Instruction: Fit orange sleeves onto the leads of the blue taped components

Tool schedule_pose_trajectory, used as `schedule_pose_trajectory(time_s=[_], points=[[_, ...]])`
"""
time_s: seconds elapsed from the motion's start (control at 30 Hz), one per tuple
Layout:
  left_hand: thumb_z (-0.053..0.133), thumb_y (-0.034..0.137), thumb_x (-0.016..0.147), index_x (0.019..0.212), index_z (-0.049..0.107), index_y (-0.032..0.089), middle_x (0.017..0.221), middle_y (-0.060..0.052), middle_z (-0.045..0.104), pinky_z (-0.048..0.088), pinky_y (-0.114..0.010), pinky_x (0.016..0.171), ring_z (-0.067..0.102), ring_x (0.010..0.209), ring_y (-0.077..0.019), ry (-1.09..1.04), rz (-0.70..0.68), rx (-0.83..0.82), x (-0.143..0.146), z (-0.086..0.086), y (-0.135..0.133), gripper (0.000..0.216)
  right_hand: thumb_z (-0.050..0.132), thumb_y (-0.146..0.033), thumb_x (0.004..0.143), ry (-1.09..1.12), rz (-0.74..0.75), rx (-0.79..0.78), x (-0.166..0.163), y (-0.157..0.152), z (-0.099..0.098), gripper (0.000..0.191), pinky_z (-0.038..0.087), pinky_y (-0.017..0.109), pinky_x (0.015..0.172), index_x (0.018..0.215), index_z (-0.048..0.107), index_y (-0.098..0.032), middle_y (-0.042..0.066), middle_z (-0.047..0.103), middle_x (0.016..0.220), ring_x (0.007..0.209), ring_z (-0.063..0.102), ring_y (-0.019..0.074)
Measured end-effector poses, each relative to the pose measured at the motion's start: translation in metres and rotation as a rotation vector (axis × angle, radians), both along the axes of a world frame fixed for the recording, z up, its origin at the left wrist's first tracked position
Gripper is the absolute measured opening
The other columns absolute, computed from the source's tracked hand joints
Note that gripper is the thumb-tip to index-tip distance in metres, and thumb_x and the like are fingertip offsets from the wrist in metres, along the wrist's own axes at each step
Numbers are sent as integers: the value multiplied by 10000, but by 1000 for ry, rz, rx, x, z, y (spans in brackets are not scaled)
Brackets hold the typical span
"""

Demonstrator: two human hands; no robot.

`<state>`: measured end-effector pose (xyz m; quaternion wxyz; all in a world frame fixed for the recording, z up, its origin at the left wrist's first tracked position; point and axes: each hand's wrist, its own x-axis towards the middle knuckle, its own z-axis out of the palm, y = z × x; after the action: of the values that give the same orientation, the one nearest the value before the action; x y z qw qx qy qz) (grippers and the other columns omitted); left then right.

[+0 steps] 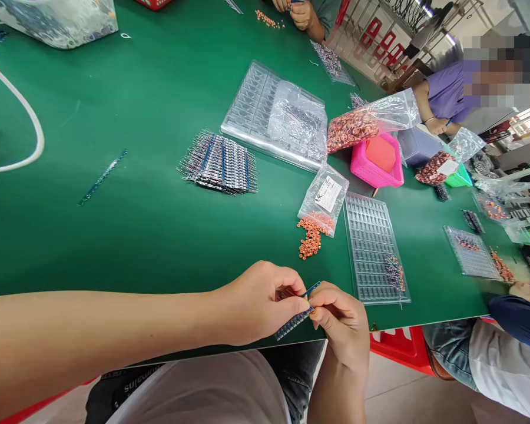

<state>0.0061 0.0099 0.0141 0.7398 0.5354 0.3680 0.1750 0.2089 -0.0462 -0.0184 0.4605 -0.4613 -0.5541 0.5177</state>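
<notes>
My left hand [258, 303] and my right hand [341, 323] meet at the near edge of the green table [136, 118]. Both pinch a short blue taped strip of components [297, 317], which runs slanted between the fingertips. Just beyond the hands lies a small pile of orange rings [310, 237] spilling from a clear labelled bag [324, 197]. To the right of the pile sits a clear compartment tray [373, 247] with a few components in its near corner. A stack of blue taped strips [218, 164] lies further back in the middle.
Stacked clear trays with a plastic bag on top [276, 115], a bag of orange rings [357, 126] and a pink basket [377, 162] lie beyond. A single strip [101, 176] and a white cable [24, 112] lie left. Other people sit at the right and far edges.
</notes>
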Motion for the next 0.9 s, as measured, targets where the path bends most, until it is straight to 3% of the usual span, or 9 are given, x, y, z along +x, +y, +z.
schedule_pose_trajectory(time_s=[0.37, 0.9], points=[[579, 288, 843, 725, 599, 156, 584, 66, 448, 289, -227, 513, 362, 564, -100, 34, -46, 32, -1, 2, 2, 178, 731, -226, 875, -10, 39, 14, 1, 2, 1, 38, 406, 254, 517, 883, 759, -251, -1, 622, 686, 598, 534, 130], [587, 283, 839, 726, 612, 159, 578, 63, 445, 282, -218, 492, 358, 549, -97, 22, -24, 47, 0, -2, 1, 169, 729, -244, 877, -66, -17, 18, -1, -1, 0, 38, 413, 248, 475, 870, 766, -241, 18, 629, 707, 590, 532, 133]])
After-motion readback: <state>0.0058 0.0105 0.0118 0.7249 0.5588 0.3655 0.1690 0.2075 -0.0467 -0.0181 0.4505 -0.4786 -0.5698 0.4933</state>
